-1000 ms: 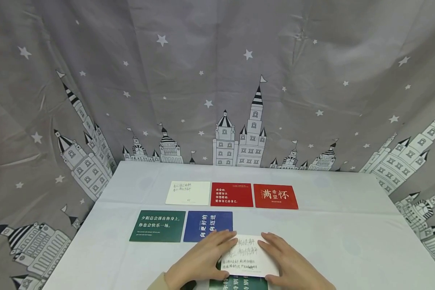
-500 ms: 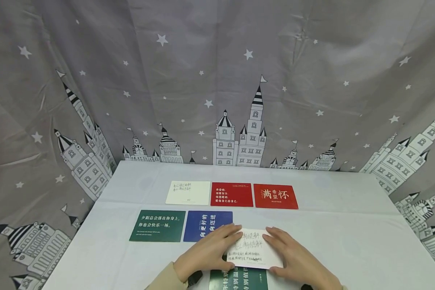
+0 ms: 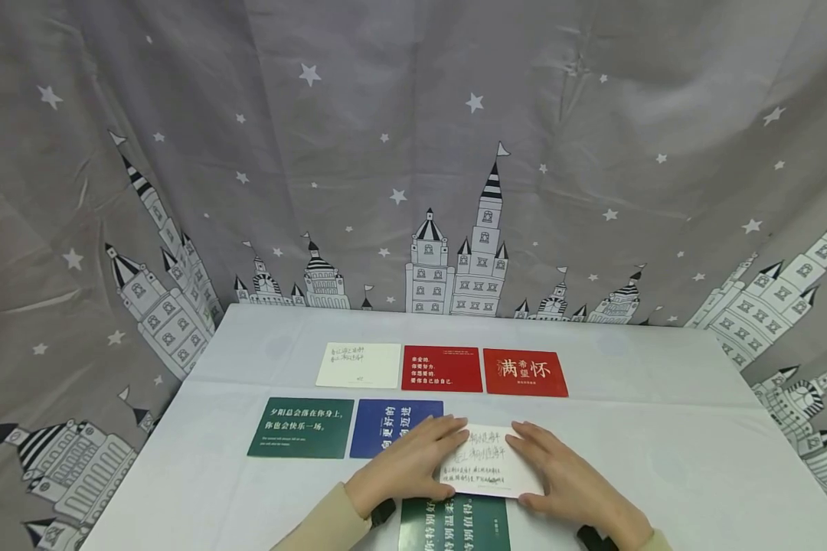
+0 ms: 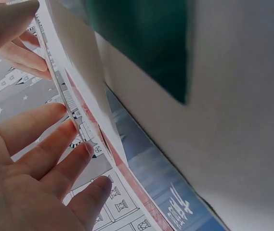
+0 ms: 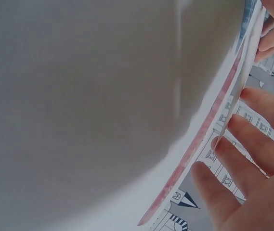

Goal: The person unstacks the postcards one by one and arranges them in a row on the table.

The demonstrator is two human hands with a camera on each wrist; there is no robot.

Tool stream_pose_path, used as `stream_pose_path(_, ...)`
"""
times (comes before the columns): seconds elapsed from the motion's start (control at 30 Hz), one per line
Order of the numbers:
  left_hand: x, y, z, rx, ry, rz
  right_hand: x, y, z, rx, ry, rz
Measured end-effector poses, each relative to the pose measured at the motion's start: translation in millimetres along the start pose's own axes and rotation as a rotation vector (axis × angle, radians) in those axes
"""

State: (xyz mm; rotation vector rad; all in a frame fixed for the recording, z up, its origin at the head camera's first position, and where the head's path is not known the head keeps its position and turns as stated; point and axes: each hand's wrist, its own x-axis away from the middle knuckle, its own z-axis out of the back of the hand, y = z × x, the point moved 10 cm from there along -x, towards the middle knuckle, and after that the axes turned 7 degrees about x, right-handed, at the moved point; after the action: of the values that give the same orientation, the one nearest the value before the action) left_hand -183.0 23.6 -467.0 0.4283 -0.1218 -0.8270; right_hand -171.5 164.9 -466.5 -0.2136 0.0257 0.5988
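Note:
A white handwritten postcard (image 3: pixel 492 463) is held between my two hands at the front of the table. My left hand (image 3: pixel 413 467) grips its left edge, thumb near the lower left corner. On the opposite side, my right hand (image 3: pixel 568 482) grips the right edge, thumb near the lower right corner. The wrist views show the card thin and edge-on, with the left fingertips (image 4: pixel 65 109) and right fingertips (image 5: pixel 242 94) touching it. Just in front lies a green postcard (image 3: pixel 478 528) with white lettering, cut by the frame's bottom edge.
A blue postcard (image 3: pixel 379 428), partly behind my left hand, lies beside another green postcard (image 3: pixel 299 428). Farther back are a cream handwritten postcard (image 3: pixel 358 366) and two red ones (image 3: pixel 442 369). A grey castle-print curtain (image 3: pixel 358 153) rises behind the white table (image 3: pixel 661 459).
Both hands have moved forward and slightly right with the white postcard between them. More of the green postcard in front shows now. The other postcards have stayed put.

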Motion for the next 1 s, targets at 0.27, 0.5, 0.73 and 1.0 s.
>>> stream_pose_path(0.27, -8.5, -2.2, -0.5, 0.014, -0.02, 0.012, -3.5, 8.5, 0.3, -0.009, 0.007, -0.003)
stream_pose_path(0.5, -16.4, -5.4, -2.3, -0.001, -0.02, 0.009, -7.7, 14.6, 0.3, -0.014, 0.001, 0.001)
stream_pose_path(0.73, -21.5, -7.5, -3.5, -0.006, -0.02, 0.017, -11.0, 20.7, -0.2, -0.02, 0.0, 0.009)
stream_pose_path(1.0, -26.0, -11.2, -4.6, -0.011, -0.034, 0.045, -13.5, 25.3, -2.2, -0.029, -0.006, 0.012)
